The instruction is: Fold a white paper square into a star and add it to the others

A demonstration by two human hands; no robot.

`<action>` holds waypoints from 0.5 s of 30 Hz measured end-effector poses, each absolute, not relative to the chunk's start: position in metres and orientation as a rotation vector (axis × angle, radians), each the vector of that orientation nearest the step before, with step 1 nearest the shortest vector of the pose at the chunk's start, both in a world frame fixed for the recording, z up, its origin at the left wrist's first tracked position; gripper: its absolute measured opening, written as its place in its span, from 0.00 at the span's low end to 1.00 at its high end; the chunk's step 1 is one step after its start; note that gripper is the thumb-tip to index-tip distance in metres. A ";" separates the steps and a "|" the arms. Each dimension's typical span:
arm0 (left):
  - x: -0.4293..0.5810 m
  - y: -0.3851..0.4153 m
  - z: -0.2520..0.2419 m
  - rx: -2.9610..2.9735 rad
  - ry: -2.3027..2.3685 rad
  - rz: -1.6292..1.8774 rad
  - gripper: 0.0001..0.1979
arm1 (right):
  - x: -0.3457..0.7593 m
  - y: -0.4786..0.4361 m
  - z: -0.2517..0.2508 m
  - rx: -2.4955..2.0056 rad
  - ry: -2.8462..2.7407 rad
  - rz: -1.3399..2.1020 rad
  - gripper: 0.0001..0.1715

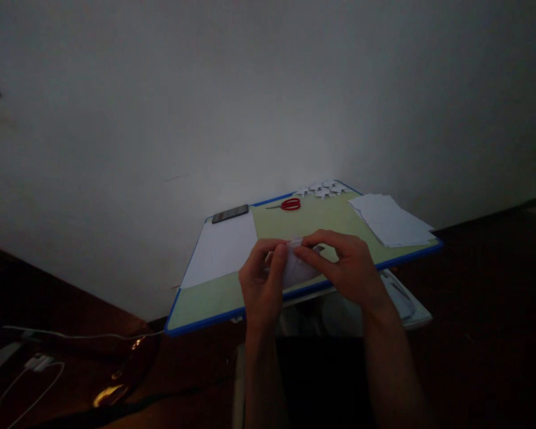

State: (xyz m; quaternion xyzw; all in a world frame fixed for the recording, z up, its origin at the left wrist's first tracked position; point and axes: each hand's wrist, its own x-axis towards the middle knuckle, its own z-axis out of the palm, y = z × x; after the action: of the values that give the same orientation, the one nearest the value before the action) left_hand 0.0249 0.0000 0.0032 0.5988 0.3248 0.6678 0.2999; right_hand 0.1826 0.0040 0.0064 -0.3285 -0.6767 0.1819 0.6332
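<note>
Both hands pinch one piece of folded white paper (298, 271) above the near edge of a green table with a blue rim. My left hand (265, 277) grips its left side between thumb and fingers. On the other side, my right hand (342, 262) has thumb and index finger closed on the paper's upper part. Fingers cover some of the folds, so the exact shape is unclear. Beyond the hands lie red-handled scissors (290, 204), with the blades pointing left. Several small folded white paper pieces (324, 189) are grouped at the table's far edge.
A white sheet (223, 250) covers the table's left part, with a dark phone (230, 214) at its far end. At the right lies a stack of white paper (390, 220). A wall stands behind the table (205, 316). White cables (84, 336) run at lower left.
</note>
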 end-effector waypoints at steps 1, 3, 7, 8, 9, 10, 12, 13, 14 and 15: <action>0.024 0.000 0.004 1.587 0.888 1.739 0.09 | 0.182 0.005 0.006 -0.767 -1.512 0.438 0.02; 0.022 0.001 0.004 1.572 0.920 1.677 0.12 | 0.180 0.008 0.004 -0.794 -1.423 0.498 0.03; 0.018 0.003 0.002 1.534 0.965 1.547 0.16 | 0.177 0.014 -0.001 -0.811 -1.251 0.585 0.04; 0.018 0.004 0.001 1.519 0.963 1.541 0.16 | 0.177 0.015 -0.002 -0.806 -1.222 0.596 0.04; 0.018 0.005 0.000 1.499 0.955 1.545 0.16 | 0.176 0.017 -0.003 -0.800 -1.199 0.607 0.05; 0.019 0.006 0.000 1.475 0.945 1.557 0.15 | 0.175 0.018 -0.004 -0.794 -1.179 0.618 0.05; 0.020 0.007 -0.001 1.427 0.932 1.586 0.14 | 0.174 0.019 -0.004 -0.789 -1.148 0.646 0.06; 0.021 0.007 -0.001 1.410 0.932 1.597 0.14 | 0.173 0.019 -0.004 -0.791 -1.134 0.661 0.07; 0.022 0.007 -0.001 1.397 0.933 1.607 0.14 | 0.172 0.019 -0.004 -0.794 -1.125 0.677 0.07; 0.022 0.007 -0.001 1.387 0.934 1.616 0.14 | 0.172 0.019 -0.003 -0.797 -1.121 0.694 0.08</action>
State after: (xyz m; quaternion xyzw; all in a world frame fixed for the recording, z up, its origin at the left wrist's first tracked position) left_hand 0.0221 0.0066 -0.0008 0.5474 0.3686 0.6380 0.3968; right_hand 0.1719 0.0192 -0.0031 -0.3601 -0.5067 0.3136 0.7178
